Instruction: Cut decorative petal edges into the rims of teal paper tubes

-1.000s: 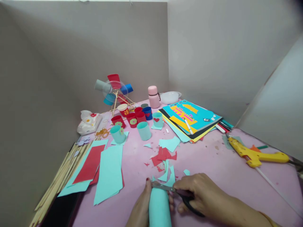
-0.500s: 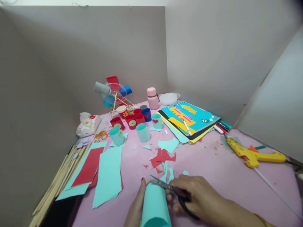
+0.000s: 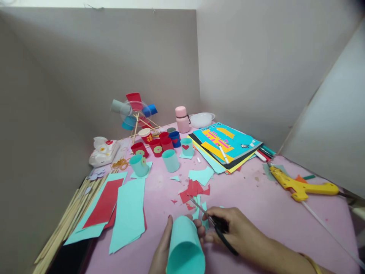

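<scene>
A turquoise paper tube (image 3: 184, 232) lies in my left hand (image 3: 163, 243), whose fingers wrap round it from beneath; its open end faces me. My right hand (image 3: 232, 224) grips black-handled scissors (image 3: 211, 219) just right of the tube. The blades point away from me, apart from the paper. Beyond the blades are red paper scraps (image 3: 195, 189) and turquoise offcuts (image 3: 201, 176). Left of my hands lie turquoise paper strips (image 3: 128, 213) and a red strip (image 3: 105, 201).
Turquoise cups (image 3: 171, 161) and red cups (image 3: 156, 148) stand farther back, near a stick-framed wheel (image 3: 135, 112) and pink bottle (image 3: 182, 120). A yellow glue gun (image 3: 302, 187) lies right, beside a paper stack (image 3: 228, 142). Wooden sticks (image 3: 68, 213) line the left edge.
The scissors have come off the tube's far edge and moved right, their blades now pointing forward. My left hand has tilted the tube so more of its opening shows.
</scene>
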The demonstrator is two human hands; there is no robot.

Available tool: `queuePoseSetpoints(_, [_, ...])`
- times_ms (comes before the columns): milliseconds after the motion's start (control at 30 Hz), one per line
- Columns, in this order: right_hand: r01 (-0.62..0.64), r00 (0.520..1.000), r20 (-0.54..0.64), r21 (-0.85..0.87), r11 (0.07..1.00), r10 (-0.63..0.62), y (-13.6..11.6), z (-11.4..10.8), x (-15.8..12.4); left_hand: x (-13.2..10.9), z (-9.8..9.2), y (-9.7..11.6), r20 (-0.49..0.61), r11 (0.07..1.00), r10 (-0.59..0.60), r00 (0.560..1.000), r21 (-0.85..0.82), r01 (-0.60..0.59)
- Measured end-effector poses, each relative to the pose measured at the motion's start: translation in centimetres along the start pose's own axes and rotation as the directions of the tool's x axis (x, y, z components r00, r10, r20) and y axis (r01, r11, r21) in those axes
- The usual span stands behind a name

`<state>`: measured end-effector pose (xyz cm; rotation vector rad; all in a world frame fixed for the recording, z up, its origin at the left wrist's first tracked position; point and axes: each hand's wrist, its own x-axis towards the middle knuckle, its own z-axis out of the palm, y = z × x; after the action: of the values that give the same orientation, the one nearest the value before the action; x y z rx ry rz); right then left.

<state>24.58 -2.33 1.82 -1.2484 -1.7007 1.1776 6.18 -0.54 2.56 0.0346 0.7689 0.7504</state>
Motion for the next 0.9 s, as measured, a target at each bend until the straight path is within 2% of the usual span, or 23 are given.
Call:
queuePoseSetpoints(133, [-0.018,1.000,0.008,0.138,0.990,0.017,0.3,0.5,0.2,-0.8,0.3,0.1,0.018,0.996,0.086,0.996,0.005,-0.086])
queuePoseSetpoints(233, [0.018,1.000,-0.015,0.216,0.976,-0.015,0.5,0.7,0.2,-0.7,-0.1,-0.1,0.032,0.990,0.137,0.990,0.012,-0.137])
queuePoseSetpoints(367, [0.041,0.999,-0.039,0.266,0.963,-0.031,0.6,0.7,0.3,-0.1,-0.9,-0.4,0.013,0.979,0.202,0.979,-0.014,-0.202])
queuePoseSetpoints(500, [0.071,0.997,-0.040,0.336,0.939,-0.061,0.8,0.8,0.3,-0.3,-0.7,-0.3,-0.007,0.969,0.246,0.969,0.008,-0.246])
queuePoseSetpoints(667, [0.090,0.996,-0.037,0.381,0.920,-0.082,1.2,1.2,0.3,-0.6,-0.1,-0.5,-0.018,0.967,0.256,0.967,0.014,-0.255])
queuePoseSetpoints(800, [0.080,0.997,-0.040,0.356,0.931,-0.071,1.2,1.4,0.4,0.0,-1.1,-0.9,-0.063,0.971,0.240,0.969,0.013,-0.239])
queuePoseSetpoints(900, [0.071,0.997,-0.047,0.363,0.929,-0.058,0.8,1.3,0.5,0.3,-2.4,-0.6,0.047,0.980,0.198,0.979,0.014,-0.199])
